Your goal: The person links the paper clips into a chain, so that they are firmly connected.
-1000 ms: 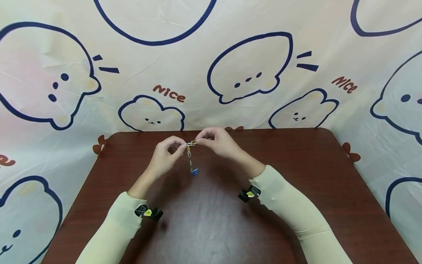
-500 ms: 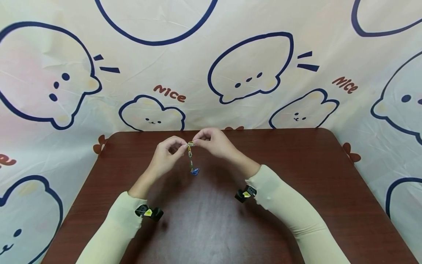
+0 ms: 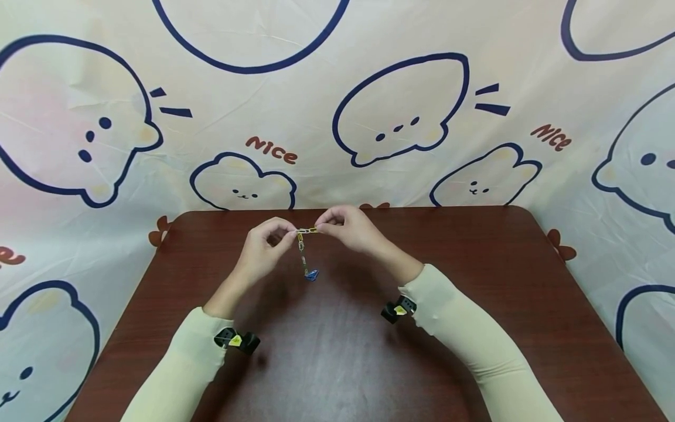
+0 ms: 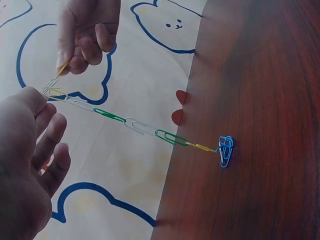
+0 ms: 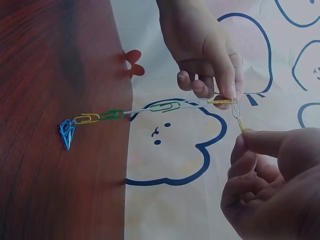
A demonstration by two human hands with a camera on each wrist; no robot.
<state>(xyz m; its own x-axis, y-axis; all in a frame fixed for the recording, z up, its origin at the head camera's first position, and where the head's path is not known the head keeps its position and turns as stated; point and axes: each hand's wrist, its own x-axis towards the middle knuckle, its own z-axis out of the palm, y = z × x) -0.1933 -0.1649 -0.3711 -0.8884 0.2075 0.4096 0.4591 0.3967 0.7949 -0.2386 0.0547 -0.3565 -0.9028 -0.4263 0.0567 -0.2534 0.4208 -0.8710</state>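
A chain of linked paper clips (image 4: 110,115) in yellow, white and green hangs between and below my hands. Several blue paper clips (image 4: 226,150) form a triangular cluster at its lower end. My left hand (image 3: 263,249) pinches the white paper clip (image 5: 236,108) near the chain's top between thumb and forefinger. To its right, my right hand (image 3: 350,227) pinches a yellow paper clip (image 4: 62,69) by thumb and fingertip. The white and yellow clips stretch in a line between the two hands. My fingertips hide part of the white clip in the head view.
The hands are over the far part of a dark brown wooden table (image 3: 337,351). A pale cloth (image 3: 316,181) with blue cartoon outlines hangs behind the table and at both sides. A small black camera (image 3: 399,309) sits on each wrist.
My right hand first moved left toward the left hand, then back right. The yellow clip now reaches out in line with the white one. My left hand has barely moved.
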